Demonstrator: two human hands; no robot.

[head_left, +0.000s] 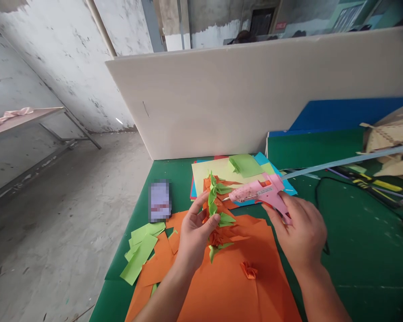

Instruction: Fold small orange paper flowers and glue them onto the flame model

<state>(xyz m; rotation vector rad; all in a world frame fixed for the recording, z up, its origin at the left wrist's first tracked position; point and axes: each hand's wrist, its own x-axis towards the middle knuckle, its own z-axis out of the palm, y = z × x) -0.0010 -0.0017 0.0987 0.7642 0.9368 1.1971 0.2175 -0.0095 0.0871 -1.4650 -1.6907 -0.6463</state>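
My left hand (199, 228) pinches a folded-paper piece (212, 203) of orange petals and green leaves, held above the orange sheets. A pink glue gun (260, 191) is in my right hand (300, 228), fingers wrapped about its handle. Its nozzle points left and reaches the folds of the paper piece; whether it touches them I cannot tell. A long pale glue stick (349, 159) sticks out from the gun's back. Below, a small folded orange flower (249, 270) lies on a large orange paper sheet (221, 290).
Green and orange paper strips (139, 259) lie at the left by a blurred purple object (160, 201). Coloured sheets (201, 172) are stacked behind the hands. A white board (201, 103) stands across the green table's (356, 268) back. Cutters (372, 183) and a black cord (317, 190) lie right.
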